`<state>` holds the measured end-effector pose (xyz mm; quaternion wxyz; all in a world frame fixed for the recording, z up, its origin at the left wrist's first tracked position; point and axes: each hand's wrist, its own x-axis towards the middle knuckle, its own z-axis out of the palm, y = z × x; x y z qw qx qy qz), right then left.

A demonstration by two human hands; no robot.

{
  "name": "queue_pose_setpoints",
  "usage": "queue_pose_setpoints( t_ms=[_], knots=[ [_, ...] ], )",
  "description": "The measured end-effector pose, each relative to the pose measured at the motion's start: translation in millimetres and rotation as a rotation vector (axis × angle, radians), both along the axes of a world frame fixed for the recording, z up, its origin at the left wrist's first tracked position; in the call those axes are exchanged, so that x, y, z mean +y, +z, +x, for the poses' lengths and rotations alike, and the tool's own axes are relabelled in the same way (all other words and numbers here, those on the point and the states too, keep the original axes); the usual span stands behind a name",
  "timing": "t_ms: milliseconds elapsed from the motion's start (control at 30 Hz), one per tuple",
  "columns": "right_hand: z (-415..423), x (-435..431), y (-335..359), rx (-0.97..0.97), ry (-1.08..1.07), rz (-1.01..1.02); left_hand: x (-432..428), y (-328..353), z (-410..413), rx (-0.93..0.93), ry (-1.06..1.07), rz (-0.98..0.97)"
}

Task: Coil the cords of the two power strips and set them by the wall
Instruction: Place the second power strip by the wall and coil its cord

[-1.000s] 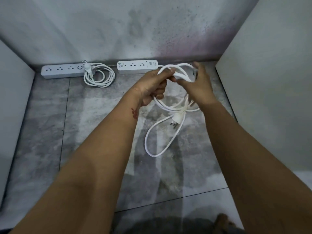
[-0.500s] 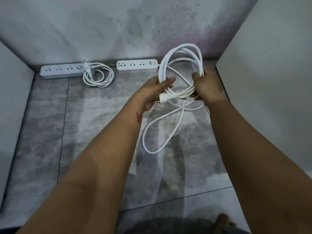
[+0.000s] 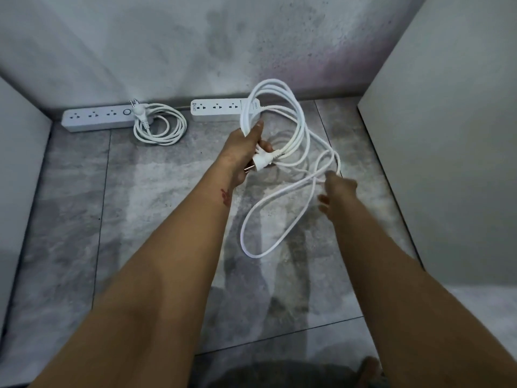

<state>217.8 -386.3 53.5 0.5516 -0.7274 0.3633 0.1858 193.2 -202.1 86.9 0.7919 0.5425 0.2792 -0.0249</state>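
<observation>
Two white power strips lie along the back wall. The left strip (image 3: 96, 119) has its cord (image 3: 162, 130) coiled on the floor beside it, plug on top. The right strip (image 3: 216, 109) has a white cord (image 3: 300, 121) partly gathered into upright loops. My left hand (image 3: 247, 151) grips those loops together with the white plug (image 3: 261, 162). A slack loop (image 3: 251, 242) of the same cord trails down onto the floor. My right hand (image 3: 337, 189) is lower right, fingers at a crossing strand of the loose cord; it is blurred.
The grey tiled floor (image 3: 140, 219) is bounded by a stained back wall (image 3: 195, 51), a light panel (image 3: 447, 163) on the right and another at the left edge (image 3: 16, 163). A foot (image 3: 370, 368) shows at the bottom.
My right hand has let go of the coil's right side and dropped down to the loose strand. The left hand now holds the loops and plug alone.
</observation>
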Motion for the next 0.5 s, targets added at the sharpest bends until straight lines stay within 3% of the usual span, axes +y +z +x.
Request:
queue_pose_setpoints(
  t_ms=[233,367,500],
  knots=[
    [-62,53,-23,0.033,0.304,-0.333,-3,-4,-1,0.010,0.027,-0.009],
    [-63,59,-35,0.084,0.311,-0.459,-5,1,-4,0.003,-0.007,-0.026],
    [-55,54,-37,0.004,0.227,-0.499,-1,3,-6,-0.011,-0.007,-0.024]
  ],
)
